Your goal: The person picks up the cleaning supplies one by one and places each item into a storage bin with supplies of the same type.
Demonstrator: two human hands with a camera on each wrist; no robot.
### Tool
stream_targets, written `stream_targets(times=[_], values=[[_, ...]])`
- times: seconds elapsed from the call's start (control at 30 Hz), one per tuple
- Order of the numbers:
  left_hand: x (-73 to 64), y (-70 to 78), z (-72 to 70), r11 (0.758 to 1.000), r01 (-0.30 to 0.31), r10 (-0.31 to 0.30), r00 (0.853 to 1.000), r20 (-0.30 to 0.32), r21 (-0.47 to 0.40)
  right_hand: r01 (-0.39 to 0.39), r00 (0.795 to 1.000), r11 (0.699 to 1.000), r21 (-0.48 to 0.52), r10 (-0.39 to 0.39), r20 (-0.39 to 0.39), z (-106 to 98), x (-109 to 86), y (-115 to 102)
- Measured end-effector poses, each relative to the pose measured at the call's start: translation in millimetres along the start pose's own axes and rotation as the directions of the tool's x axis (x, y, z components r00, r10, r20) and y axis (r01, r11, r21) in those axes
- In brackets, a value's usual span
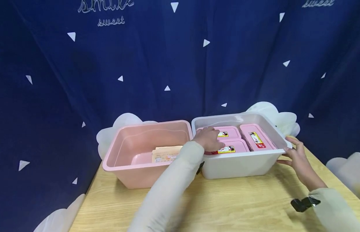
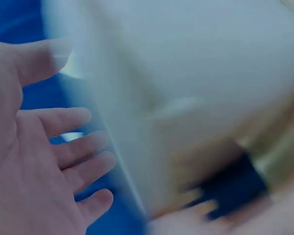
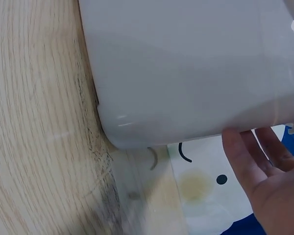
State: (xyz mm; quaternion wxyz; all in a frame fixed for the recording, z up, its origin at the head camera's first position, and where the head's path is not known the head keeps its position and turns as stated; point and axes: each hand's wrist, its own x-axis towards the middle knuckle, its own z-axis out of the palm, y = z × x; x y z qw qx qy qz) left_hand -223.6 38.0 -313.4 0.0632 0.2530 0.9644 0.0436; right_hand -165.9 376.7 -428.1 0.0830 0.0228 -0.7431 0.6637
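A light grey plastic bin (image 1: pixel 235 166) stands on the table, with pink lidded boxes (image 1: pixel 256 137) inside. My left hand (image 1: pixel 208 139) reaches over the bin's left end, above the two left boxes, partly hiding their lids. In the left wrist view, its fingers (image 2: pixel 83 147) are spread and relaxed, with nothing between them, beside a blurred pale wall. At the bin's right front corner, my right hand (image 1: pixel 297 159) holds the rim. The right wrist view shows its thumb (image 3: pixel 240 156) against the bin's wall and the other fingers bent near the rim.
A pink plastic bin (image 1: pixel 133 177) stands left of the grey one, close against it. Paper-like packets (image 1: pixel 166 154) printed with pictures lie inside it. Behind both hangs a dark blue curtain (image 1: pixel 151 64). The wooden table (image 1: pixel 226 199) ends at the right beyond my right hand.
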Motion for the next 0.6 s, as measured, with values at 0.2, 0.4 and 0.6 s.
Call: stream_targets(times=[0.2,0.4,0.6], values=[[-41.3,-8.3,-26.2,0.972,-0.16,0.125,0.973,-0.196,-0.173,0.117,0.99,0.985,0.129,-0.126,0.06,-6,-5.7,7],[-98.9,-41.1,-23.4,0.948,-0.22,0.132,0.928,-0.348,-0.228,0.166,0.978,0.974,0.155,-0.182,0.097,-5,-5.2,9],[-150.8,-75.0,4.8,0.971,-0.156,0.056,0.885,-0.462,-0.182,0.146,0.988,0.907,-0.395,-0.117,0.097,-15,-24.6,-4]])
